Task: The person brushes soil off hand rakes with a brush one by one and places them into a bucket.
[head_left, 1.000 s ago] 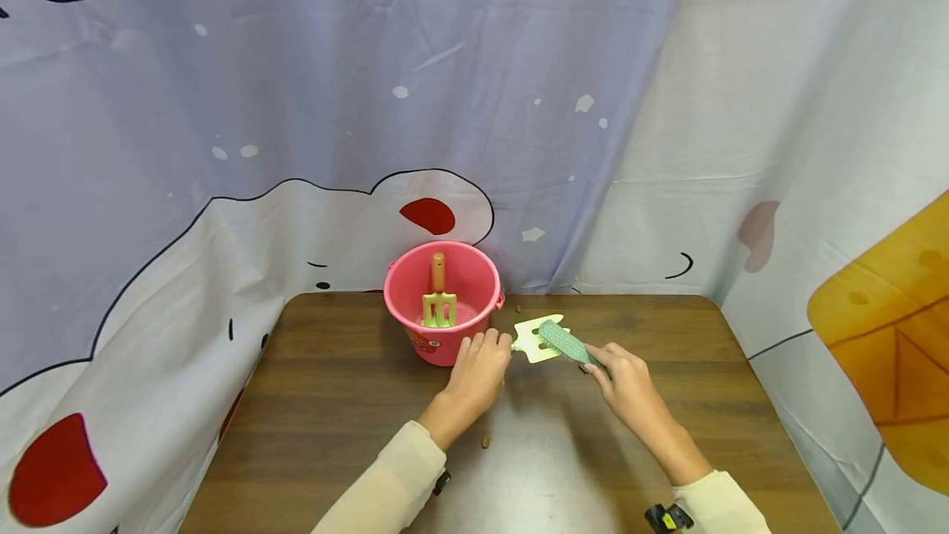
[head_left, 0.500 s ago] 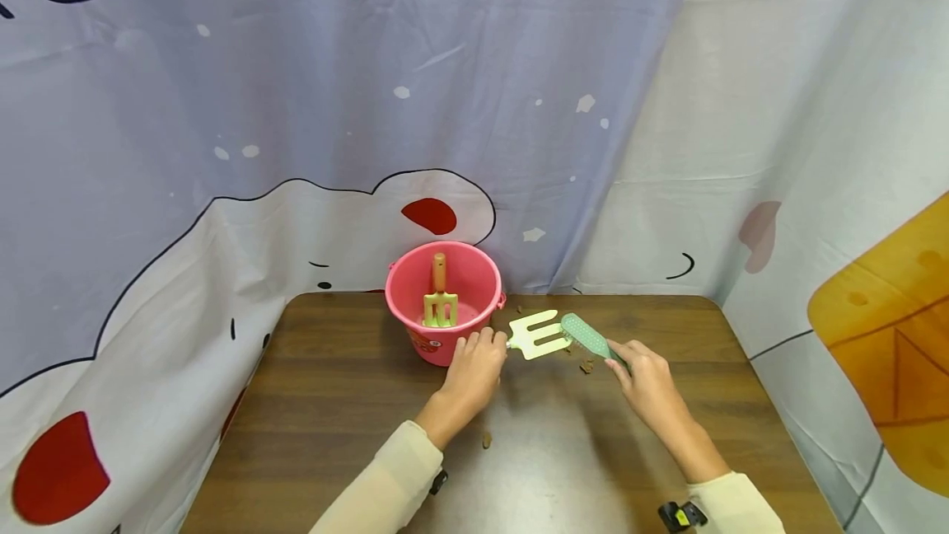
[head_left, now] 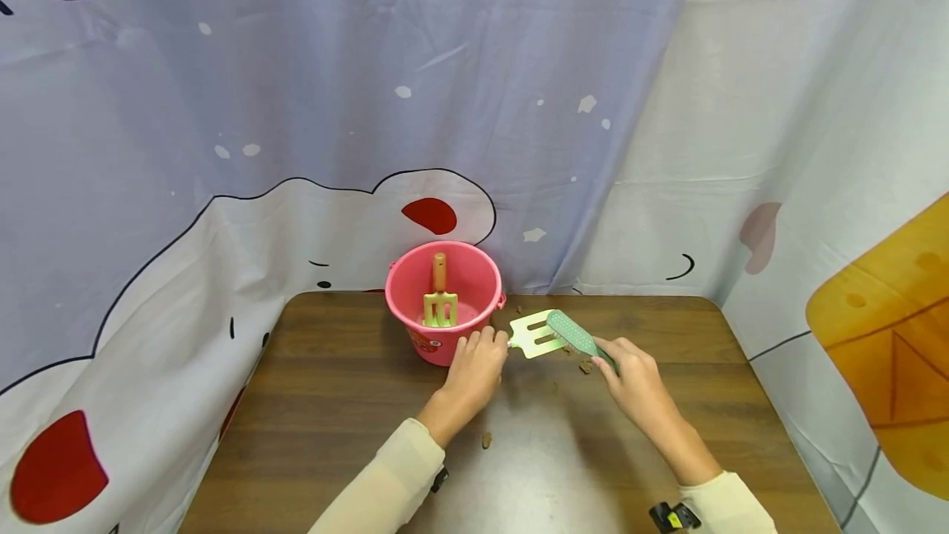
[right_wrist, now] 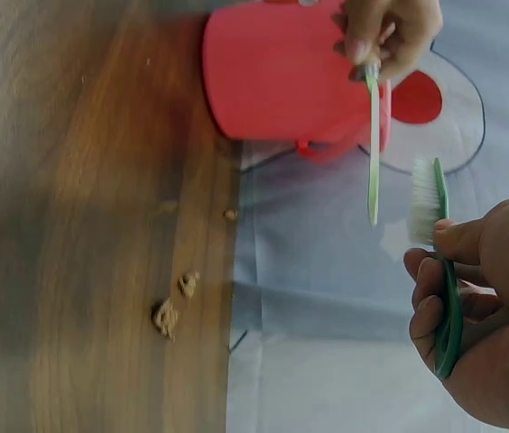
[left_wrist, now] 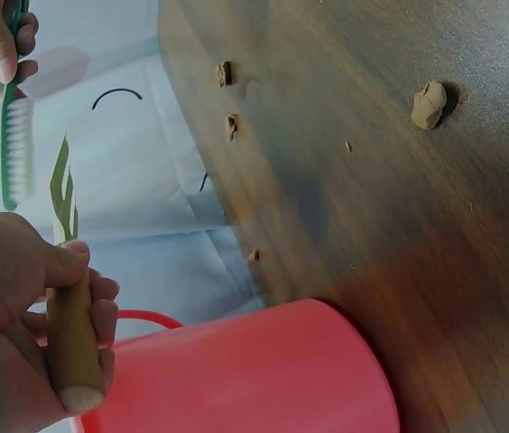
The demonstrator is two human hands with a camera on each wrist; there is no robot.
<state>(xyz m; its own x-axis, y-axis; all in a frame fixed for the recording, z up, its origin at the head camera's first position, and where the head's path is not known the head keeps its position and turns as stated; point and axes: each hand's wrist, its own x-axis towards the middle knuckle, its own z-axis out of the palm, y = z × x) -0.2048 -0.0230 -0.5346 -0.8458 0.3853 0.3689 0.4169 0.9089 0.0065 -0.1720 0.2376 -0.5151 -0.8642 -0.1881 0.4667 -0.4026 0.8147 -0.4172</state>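
My left hand (head_left: pixel 469 371) grips the wooden handle (left_wrist: pixel 72 338) of a small hand fork whose pale green tines (head_left: pixel 522 337) point right, raised above the table. A green brush (head_left: pixel 571 331) with white bristles (right_wrist: pixel 424 203) is held by its handle in my right hand (head_left: pixel 638 379). Its head overlaps the ends of the tines in the head view, bristles facing the fork. Just behind my left hand stands a pink bucket (head_left: pixel 437 350). Inside it leans a second small fork (head_left: pixel 439 274) with a wooden handle.
Brown crumbly clumps lie on the wooden table (head_left: pixel 334 402): a larger one (left_wrist: pixel 429 105) towards the front, others (right_wrist: pixel 165 317) below the brush. A printed curtain (head_left: pixel 534 105) hangs close behind the table's back edge.
The brush moved right, off towards the tips of the tines, then back left over them. The fork tilted slightly, showing more of its tines. The bucket stayed put.
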